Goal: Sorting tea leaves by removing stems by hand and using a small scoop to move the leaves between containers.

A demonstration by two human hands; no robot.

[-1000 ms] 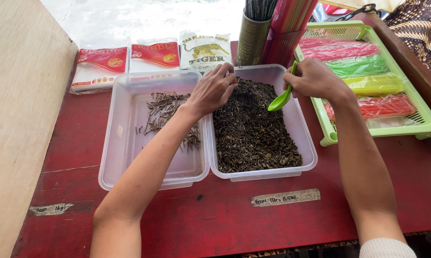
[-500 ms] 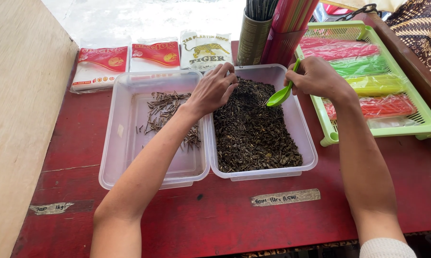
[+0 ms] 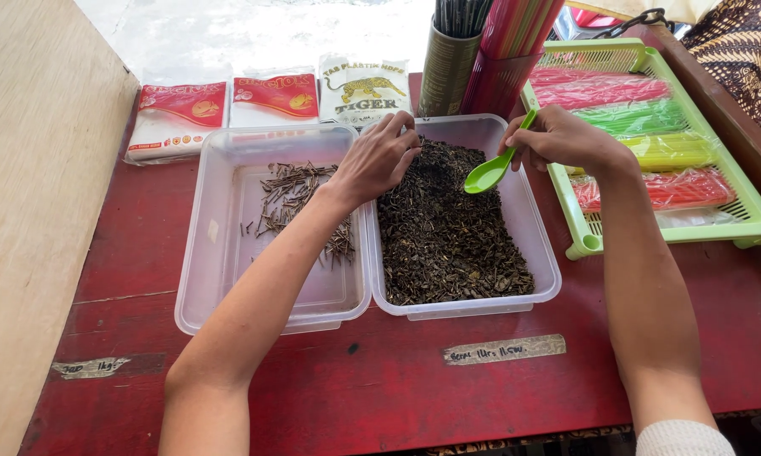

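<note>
Two clear plastic tubs stand side by side on a red table (image 3: 380, 388). The right tub (image 3: 542, 279) is filled with dark dried leaves (image 3: 448, 245); the left tub (image 3: 203, 279) holds a small scatter of thin brown stems (image 3: 292, 194). My left hand (image 3: 379, 156) reaches across into the far end of the right tub, fingers bent down among the leaves; whether it grips any cannot be made out. My right hand (image 3: 562, 139) holds a light green plastic spoon (image 3: 492, 171) by its handle, its bowl just above the leaves at the tub's far right.
Three sealed packets (image 3: 275, 97) lie behind the tubs. A dark cup (image 3: 448, 72) and a red cup (image 3: 498, 80) with sticks stand at the back. A green tray (image 3: 583, 241) with coloured straw bundles sits right. A wooden board (image 3: 34, 219) borders the left.
The spoon's bowl has shifted slightly lower and left over the leaves. My left hand stays at the far end of the right tub.
</note>
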